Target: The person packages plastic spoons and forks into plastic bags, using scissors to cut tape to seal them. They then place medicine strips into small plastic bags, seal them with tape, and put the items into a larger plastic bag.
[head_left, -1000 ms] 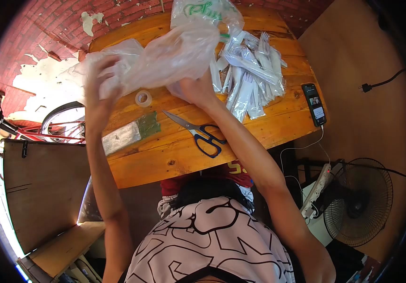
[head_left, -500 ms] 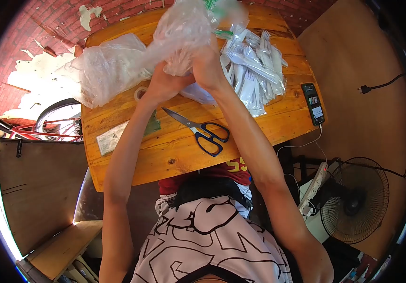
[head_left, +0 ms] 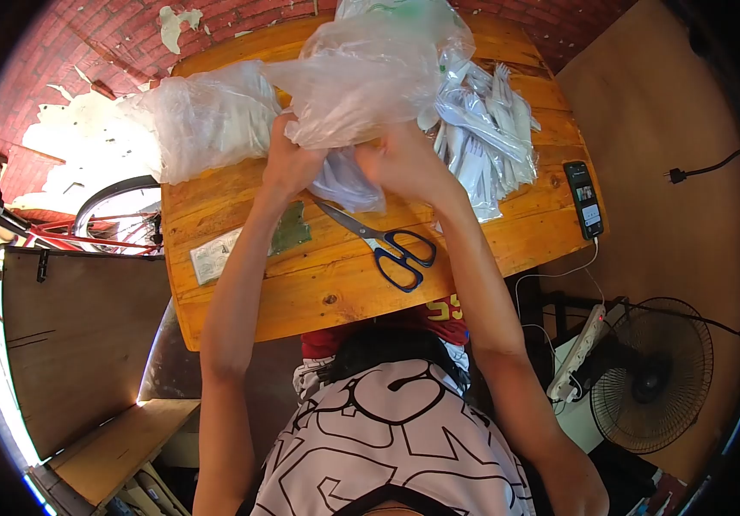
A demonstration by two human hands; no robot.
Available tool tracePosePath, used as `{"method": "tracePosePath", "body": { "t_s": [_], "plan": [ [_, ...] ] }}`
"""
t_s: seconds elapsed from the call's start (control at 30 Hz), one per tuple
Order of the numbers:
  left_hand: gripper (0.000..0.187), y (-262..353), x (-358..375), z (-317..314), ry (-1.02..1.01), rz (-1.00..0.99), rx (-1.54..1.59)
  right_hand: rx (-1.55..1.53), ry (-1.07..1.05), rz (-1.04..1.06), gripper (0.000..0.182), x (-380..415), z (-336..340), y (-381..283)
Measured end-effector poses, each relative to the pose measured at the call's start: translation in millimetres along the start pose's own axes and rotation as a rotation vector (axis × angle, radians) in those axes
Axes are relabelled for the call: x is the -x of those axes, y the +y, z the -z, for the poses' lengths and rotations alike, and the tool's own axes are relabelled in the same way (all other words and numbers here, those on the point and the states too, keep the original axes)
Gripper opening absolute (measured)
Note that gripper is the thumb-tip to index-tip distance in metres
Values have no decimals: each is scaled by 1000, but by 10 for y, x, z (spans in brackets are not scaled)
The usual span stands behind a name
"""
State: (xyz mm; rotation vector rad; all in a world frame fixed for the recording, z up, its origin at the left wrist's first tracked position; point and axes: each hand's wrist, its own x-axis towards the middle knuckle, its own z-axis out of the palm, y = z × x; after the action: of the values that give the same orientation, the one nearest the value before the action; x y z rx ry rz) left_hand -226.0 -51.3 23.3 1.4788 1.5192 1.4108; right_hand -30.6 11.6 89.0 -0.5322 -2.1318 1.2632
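A translucent plastic bag billows between my two hands over the far half of the wooden table. My left hand is closed on the bag's near left edge. On the other side, my right hand grips the bag too, its fingertips partly hidden by the film. Crumpled purplish-white plastic lies below and between the hands. Dark-blue-handled scissors rest on the wood nearer my body. Just right of my right hand are clear packs of white plastic forks.
Another filled clear bag lies at the table's left. A green piece and a pale flat packet sit near my left forearm. A phone with a charging cable is at the right edge, above a fan and power strip.
My hands have moved apart, and the bunched bag between them has spread out wider. The whole view has shifted slightly.
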Motion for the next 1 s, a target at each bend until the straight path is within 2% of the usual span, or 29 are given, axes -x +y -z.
{"method": "tracePosePath", "body": {
  "t_s": [0.03, 0.1, 0.2, 0.33, 0.47, 0.63, 0.7, 0.73, 0.8, 0.83, 0.87, 0.9, 0.97, 1.0],
  "plan": [
    [20, -98, -25, 21, -34, -1, 19, 137, -66, -54, 75, 37, -42, 24],
    [21, -167, 12, 14, -67, 101, 36, 150, -118, -19, 80, 116, -184, 59],
    [26, -281, 21, -116, -72, 160, 110, 237, -84, 116, 72, 37, -246, 103],
    [32, -530, 41, -379, 24, 92, 274, 267, 64, 232, 57, -115, -343, 34],
    [38, -770, 40, -539, 124, -8, 335, 8, 99, 180, 27, -187, -427, 270],
    [48, -693, 44, -403, 142, -261, -97, -421, 207, 187, 14, -233, -514, 112],
    [46, -632, 45, -361, 87, -280, 45, -513, 207, 92, 14, -218, -452, -38],
    [43, -626, 27, -358, 13, -268, 210, -560, 205, 43, 15, -204, -419, -112],
    [33, -540, 48, -339, -47, -246, 288, -707, 267, -40, 17, -189, -370, -267],
    [27, -167, 65, -332, -31, -236, 202, -780, 295, -82, 18, -191, -354, -326],
    [24, -54, 60, -343, -30, -198, 125, -787, 364, -53, 26, -196, -347, -363],
    [20, 58, 55, -355, -32, -160, 47, -816, 333, -35, 30, -196, -262, -373],
    [16, 54, 19, -378, -68, -27, -87, -872, 275, 0, 38, -167, -10, -375],
    [17, 22, 18, -405, -15, -74, -57, -843, 304, 11, 44, -162, 37, -424]
  ]
}}
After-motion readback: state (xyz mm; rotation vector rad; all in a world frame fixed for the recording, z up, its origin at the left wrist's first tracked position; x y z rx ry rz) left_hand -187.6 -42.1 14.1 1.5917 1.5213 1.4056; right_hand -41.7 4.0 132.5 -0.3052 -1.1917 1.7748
